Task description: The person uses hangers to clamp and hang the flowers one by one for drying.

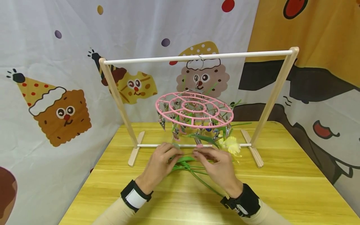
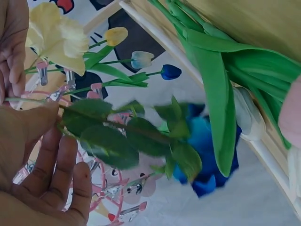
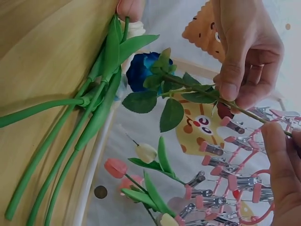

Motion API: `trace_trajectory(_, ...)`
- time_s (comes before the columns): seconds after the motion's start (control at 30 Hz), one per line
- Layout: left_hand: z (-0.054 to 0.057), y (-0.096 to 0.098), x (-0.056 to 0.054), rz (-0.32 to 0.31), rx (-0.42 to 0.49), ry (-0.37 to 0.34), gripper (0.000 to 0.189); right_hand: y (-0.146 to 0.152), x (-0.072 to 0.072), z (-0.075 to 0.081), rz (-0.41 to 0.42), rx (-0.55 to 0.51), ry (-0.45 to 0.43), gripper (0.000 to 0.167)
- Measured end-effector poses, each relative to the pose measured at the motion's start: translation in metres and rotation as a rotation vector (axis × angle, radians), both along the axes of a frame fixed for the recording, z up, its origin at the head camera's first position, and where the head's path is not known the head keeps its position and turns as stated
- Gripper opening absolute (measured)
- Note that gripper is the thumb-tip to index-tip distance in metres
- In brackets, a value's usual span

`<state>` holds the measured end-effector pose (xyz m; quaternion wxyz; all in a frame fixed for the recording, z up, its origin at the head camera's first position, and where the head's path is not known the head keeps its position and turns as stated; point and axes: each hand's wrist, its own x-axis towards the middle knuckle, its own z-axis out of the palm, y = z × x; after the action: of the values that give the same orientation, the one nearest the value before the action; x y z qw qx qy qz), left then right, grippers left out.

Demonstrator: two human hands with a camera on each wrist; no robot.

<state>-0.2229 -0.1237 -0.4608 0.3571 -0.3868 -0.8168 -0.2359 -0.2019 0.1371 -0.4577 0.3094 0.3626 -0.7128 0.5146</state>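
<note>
Between both hands stretches the stem of a blue artificial rose [image 2: 209, 153] with dark green leaves. My left hand [image 1: 163, 157] pinches that stem below the leaves, between thumb and fingers. Farther along towards the stem's end, my right hand [image 1: 219, 167] pinches it too. From the head view the bloom is mostly hidden. Under the hands, several tulips with green stems [image 1: 194, 172] lie on the table; a pink tulip head [image 3: 130, 9] shows in the right wrist view. Just beyond hangs a pink round clip hanger [image 1: 192, 126] with metal clips.
A wooden rack [image 1: 274, 97] with a white top rod [image 1: 157, 59] carries the hanger. Flowers hang in its clips, among them a large yellow bloom [image 1: 230, 145], a blue tulip [image 2: 170, 72] and a pink tulip [image 3: 115, 168]. A printed curtain [image 1: 140, 28] stands behind the table [image 1: 118, 197].
</note>
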Motion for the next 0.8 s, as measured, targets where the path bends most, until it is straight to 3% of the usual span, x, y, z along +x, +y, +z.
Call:
trace_trajectory(0.27,-0.003,-0.004,-0.001,-0.012,-0.010,-0.025,0.041,0.008,0.005,-0.003,-0.040,-0.021,0.035,0.033)
trace_trajectory(0.53,-0.002,0.001,0.000,-0.004,-0.044,-0.011,0.029,0.003,0.006,0.012,-0.008,0.026,0.122,0.034)
trace_trajectory(0.8,-0.004,0.005,0.001,-0.015,0.051,-0.026,0.024,-0.004,0.018,0.021,-0.079,0.025,0.055,0.038)
